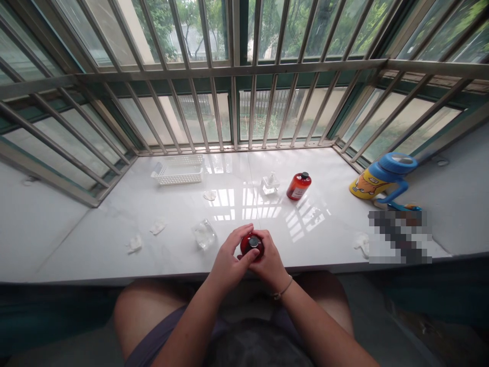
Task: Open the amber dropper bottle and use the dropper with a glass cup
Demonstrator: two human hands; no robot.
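Observation:
Both of my hands are wrapped round a dark red bottle with a black cap, close to the front edge of the white sill. My left hand grips it from the left, its thumb lying across the front near the cap. From the right, my right hand closes round the other side; a thin bracelet circles that wrist. The bottle's lower part is hidden by my fingers. Just left of my hands lies a clear, crumpled-looking plastic or glass piece. Farther back stand a small clear glass bottle and a red-orange bottle with a black cap and pale label.
A white perforated basket sits at the back left. Crumpled tissues are scattered on the sill. At right stands a blue and yellow mug-like flask beside a blurred-out dark item. Metal bars enclose the window.

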